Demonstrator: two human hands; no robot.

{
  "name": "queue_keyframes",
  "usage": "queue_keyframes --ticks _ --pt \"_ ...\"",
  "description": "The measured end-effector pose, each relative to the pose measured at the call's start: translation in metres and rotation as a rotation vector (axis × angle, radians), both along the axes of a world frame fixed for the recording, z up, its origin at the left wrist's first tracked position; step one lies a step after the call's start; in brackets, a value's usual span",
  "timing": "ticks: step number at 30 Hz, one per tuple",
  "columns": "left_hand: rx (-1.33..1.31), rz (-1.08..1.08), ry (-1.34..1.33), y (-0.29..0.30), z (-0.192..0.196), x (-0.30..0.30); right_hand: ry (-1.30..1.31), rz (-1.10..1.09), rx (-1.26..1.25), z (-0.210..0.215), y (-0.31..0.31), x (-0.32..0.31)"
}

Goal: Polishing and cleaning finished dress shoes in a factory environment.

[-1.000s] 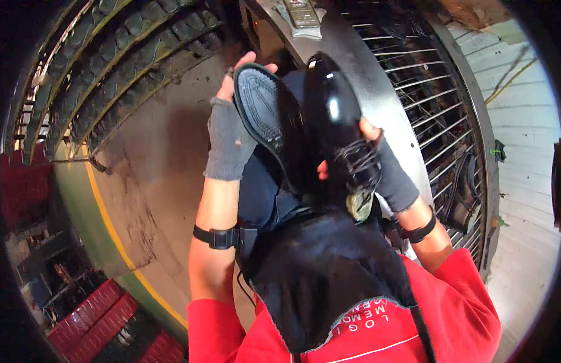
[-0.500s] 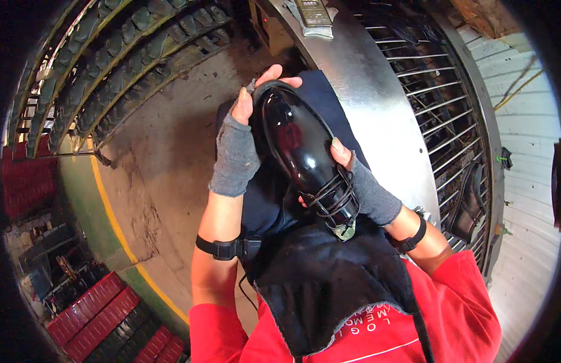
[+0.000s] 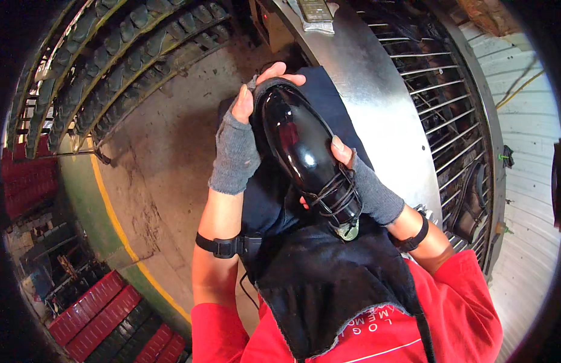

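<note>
A rack (image 3: 141,36) loaded with rows of dark shoes is noted at the far left. A metal table (image 3: 392,127) is found to the person's right, its right edge bordered by a bed of metal rods (image 3: 443,115). A dark apron (image 3: 335,266) is worn over red clothing. Just outside the table's left edge, a glossy black laced shoe (image 3: 301,142) is held above the lap, toe pointed away. A second dark shoe (image 3: 471,202) is carried near the rod bed's right edge. The grip of the gloved left hand (image 3: 240,132) is closed about the toe end; that of the gloved right hand (image 3: 360,180) is closed on the laced side, thumb uppermost. A small box (image 3: 316,9) is placed on a cloth (image 3: 319,27) at the table's far end.
</note>
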State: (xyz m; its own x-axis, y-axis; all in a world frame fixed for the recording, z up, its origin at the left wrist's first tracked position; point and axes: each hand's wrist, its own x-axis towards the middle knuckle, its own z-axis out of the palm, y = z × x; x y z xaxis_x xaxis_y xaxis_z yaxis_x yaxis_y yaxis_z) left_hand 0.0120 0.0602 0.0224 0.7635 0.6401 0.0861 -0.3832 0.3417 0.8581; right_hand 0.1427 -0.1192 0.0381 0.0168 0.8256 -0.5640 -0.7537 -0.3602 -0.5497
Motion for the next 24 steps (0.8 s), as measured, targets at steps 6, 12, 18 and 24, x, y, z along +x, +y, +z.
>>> queue_keyframes --ticks 6,12,18,24 --pt "0.012 -0.033 -0.015 -0.004 0.004 0.0 0.056 0.101 0.066 -0.003 -0.004 0.007" --pt "-0.068 -0.045 -0.043 -0.012 0.007 0.002 0.071 0.061 0.061 -0.004 -0.008 0.009" --pt "-0.042 0.002 -0.077 -0.029 0.015 -0.002 -0.018 0.108 0.115 0.0 -0.01 0.008" --pt "0.118 0.064 0.017 -0.04 0.027 -0.013 -0.049 0.099 0.055 0.004 -0.012 0.003"
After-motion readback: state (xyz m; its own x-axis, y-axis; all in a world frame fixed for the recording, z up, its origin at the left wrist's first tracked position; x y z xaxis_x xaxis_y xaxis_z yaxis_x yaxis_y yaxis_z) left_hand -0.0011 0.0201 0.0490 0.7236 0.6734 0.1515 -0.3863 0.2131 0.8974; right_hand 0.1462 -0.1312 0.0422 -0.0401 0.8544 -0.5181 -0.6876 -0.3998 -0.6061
